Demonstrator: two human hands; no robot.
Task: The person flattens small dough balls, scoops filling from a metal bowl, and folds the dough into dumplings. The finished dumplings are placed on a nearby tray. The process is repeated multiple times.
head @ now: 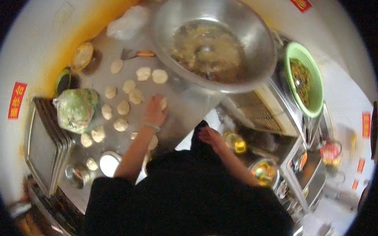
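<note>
My left hand (156,111) lies low over the metal worktop (179,117), its fingers beside a small piece of pale dough (163,103); whether it grips the piece is hard to tell. Several flattened dough pieces (123,107) are spread to its left and above. My right hand (209,135) is in front of my dark clothing, past the worktop's edge, blurred, with nothing plainly in it. Above both hands stands a large steel basin (256,67) with a brownish mixture (210,52) in it.
A scraper (138,54) lies left of the basin. At the left are a filled plastic bag (77,110), stacked metal trays (44,143) and a white round container (109,164). A green basket (318,89) of chopped food stands at the right, above a bowl of colourful items (264,173).
</note>
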